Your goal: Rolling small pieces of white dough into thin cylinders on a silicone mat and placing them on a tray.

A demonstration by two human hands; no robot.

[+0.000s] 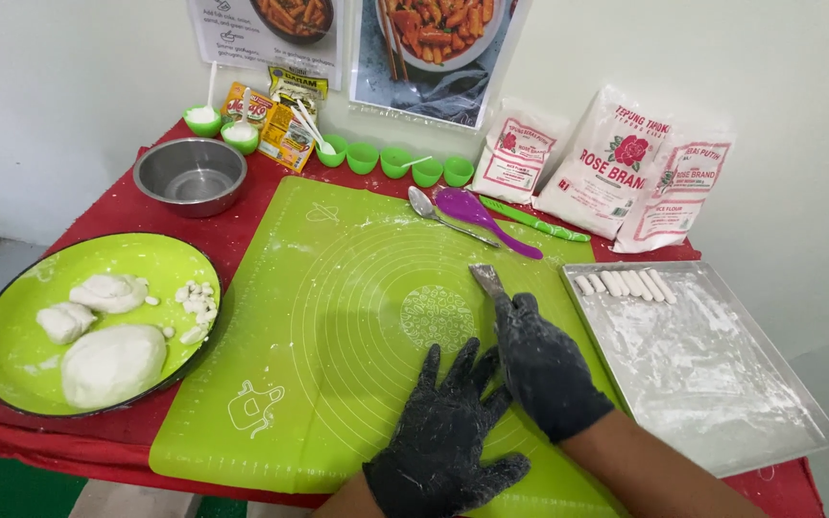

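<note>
On the red-clothed tabletop (127, 206), a round lime-green plate (11, 350) carries white dough lumps (112, 363). On the green silicone baking mat (319, 317), the black-gloved left hand (448, 436) lies flat, fingers spread. Just beside it, the black-gloved right hand (544, 369) is closed around a metal scraper (486, 280), its blade touching the mat. Farther right, a floured metal tray (722, 403) holds white dough sticks (626, 283).

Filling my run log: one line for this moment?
left hand flat on mat | right hand holds scraper | dough on plate
</note>
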